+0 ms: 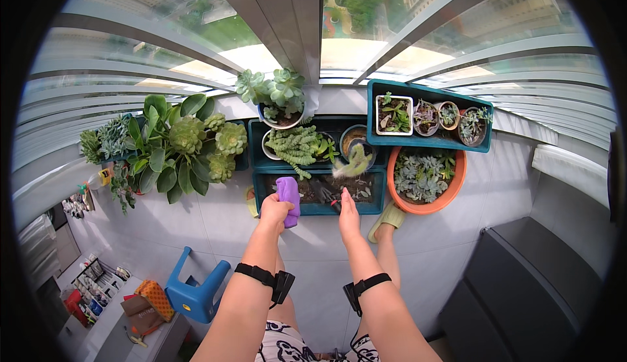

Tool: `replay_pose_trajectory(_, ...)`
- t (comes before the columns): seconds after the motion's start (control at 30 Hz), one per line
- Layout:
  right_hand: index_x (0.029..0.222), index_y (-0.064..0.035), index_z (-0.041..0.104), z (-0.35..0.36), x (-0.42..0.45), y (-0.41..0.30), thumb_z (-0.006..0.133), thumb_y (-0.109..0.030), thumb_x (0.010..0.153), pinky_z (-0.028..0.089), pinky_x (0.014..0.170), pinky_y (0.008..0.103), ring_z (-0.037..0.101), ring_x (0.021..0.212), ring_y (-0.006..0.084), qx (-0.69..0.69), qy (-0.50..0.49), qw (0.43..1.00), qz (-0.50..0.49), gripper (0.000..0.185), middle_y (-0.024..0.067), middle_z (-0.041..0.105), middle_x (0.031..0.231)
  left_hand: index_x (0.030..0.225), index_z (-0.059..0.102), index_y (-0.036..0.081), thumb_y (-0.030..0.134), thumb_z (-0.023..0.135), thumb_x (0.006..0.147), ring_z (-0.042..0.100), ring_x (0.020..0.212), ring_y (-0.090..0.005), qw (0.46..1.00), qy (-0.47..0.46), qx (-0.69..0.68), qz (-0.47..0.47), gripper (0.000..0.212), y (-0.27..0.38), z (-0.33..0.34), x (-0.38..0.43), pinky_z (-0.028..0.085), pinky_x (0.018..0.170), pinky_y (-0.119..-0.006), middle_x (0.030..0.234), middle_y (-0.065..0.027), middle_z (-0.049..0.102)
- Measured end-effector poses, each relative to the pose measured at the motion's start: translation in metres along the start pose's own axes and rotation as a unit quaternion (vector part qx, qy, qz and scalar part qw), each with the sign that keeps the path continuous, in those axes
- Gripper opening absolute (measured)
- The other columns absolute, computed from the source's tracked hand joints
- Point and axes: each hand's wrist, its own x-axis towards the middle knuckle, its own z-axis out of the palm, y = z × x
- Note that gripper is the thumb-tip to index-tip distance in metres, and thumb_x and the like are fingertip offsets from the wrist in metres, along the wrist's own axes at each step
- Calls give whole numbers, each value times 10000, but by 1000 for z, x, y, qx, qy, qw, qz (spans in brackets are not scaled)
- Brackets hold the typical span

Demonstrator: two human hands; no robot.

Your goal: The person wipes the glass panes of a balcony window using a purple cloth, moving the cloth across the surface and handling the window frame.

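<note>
My left hand (276,211) grips a folded purple cloth (289,200) above the left part of a long teal planter trough (360,209). My right hand (349,215) is held edge-on with its fingers stretched out and nothing in it. Just left of its fingers is the black and red handle of a small hand rake (323,191), whose dark tines rest over the soil. Dry soil with scattered leaf bits (362,193) fills the trough. A fuzzy cactus (355,161) leans over its back edge from a clear pot.
Behind stand a trailing succulent (294,144) and a rosette succulent pot (281,100). An orange round planter (427,210) and a teal trough of small pots (428,140) are at right. Leafy plants (169,151) crowd the left. A blue stool (198,283) and dark cabinet (519,283) flank me.
</note>
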Motion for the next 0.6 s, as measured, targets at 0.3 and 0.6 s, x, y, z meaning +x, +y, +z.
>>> replay_pose_trajectory(0.3,1461,-96,298,20,-23,-12,418,-556,939,198,1109,361,287,1375,216,82,-28,995,45,706,71,349,1482,1073,585,-31,-121,582,723,634,884,-206,977,-204,-57,-7,362,-6,1,-18,504,840,-328,993,-114,642)
replay_pose_trajectory(0.6,1239,-48,515,10,-39,-76,633,-378,888,429,922,347,564,1061,182,196,-157,962,111,495,62,587,1199,1184,563,7,-55,630,773,604,985,-187,958,-276,-64,40,422,46,-22,-54,472,889,-335,1081,-79,628)
